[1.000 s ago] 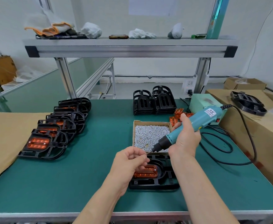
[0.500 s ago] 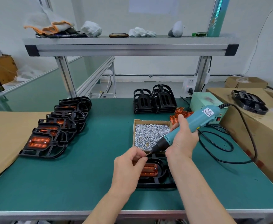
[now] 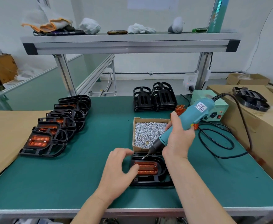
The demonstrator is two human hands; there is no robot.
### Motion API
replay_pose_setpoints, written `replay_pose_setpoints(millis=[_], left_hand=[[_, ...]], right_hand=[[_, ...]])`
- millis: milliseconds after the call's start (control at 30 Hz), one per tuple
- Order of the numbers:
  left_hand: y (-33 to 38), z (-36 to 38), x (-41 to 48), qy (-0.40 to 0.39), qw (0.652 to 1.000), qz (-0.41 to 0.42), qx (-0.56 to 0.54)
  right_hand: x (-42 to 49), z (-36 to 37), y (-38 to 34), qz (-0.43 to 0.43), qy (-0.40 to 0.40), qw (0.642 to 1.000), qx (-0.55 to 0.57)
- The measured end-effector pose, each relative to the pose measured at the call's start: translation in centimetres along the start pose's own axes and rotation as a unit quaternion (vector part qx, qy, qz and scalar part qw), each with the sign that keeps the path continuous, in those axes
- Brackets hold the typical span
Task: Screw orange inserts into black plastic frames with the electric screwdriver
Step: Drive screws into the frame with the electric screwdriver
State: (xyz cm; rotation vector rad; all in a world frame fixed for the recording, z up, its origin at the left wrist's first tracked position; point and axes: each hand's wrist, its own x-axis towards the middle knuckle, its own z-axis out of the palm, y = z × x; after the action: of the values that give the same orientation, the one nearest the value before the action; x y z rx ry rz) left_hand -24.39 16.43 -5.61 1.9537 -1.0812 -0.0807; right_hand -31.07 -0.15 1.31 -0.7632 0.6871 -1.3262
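Observation:
A black plastic frame (image 3: 160, 171) with an orange insert (image 3: 147, 167) lies on the green mat in front of me. My left hand (image 3: 118, 168) rests on the frame's left side, thumb on the insert and index finger at the frame's top left corner. My right hand (image 3: 179, 138) grips the teal electric screwdriver (image 3: 187, 118). A small screw sits on the bit tip (image 3: 143, 158), which hovers over the frame's upper edge.
A cardboard box of screws (image 3: 148, 133) sits just behind the frame. A row of finished frames (image 3: 55, 126) lies at the left, stacked bare black frames (image 3: 154, 97) at the back, loose orange inserts (image 3: 180, 109) beside the power unit (image 3: 213, 109). The cable (image 3: 216, 139) loops on the right.
My left hand has let go of the screw at the bit and dropped onto the frame. The screwdriver tip, with the screw on it, has lowered toward the frame.

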Motion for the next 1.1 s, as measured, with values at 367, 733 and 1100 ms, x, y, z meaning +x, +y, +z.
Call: replay_pose_setpoints(millis=[367, 733, 1100], left_hand=[[-1.1, 0.0, 0.9, -0.056, 0.997, -0.042, 0.040], [-1.4, 0.2, 0.9, -0.052, 0.997, -0.043, 0.028], [-1.5, 0.2, 0.9, -0.045, 0.998, -0.040, 0.017]], right_hand=[[-2.4, 1.0, 1.6, -0.060, -0.099, 0.992, -0.049], [-3.4, 1.3, 2.5, -0.080, -0.138, 0.984, -0.080], [-3.8, 2.1, 3.4, -0.139, -0.201, 0.958, -0.147]])
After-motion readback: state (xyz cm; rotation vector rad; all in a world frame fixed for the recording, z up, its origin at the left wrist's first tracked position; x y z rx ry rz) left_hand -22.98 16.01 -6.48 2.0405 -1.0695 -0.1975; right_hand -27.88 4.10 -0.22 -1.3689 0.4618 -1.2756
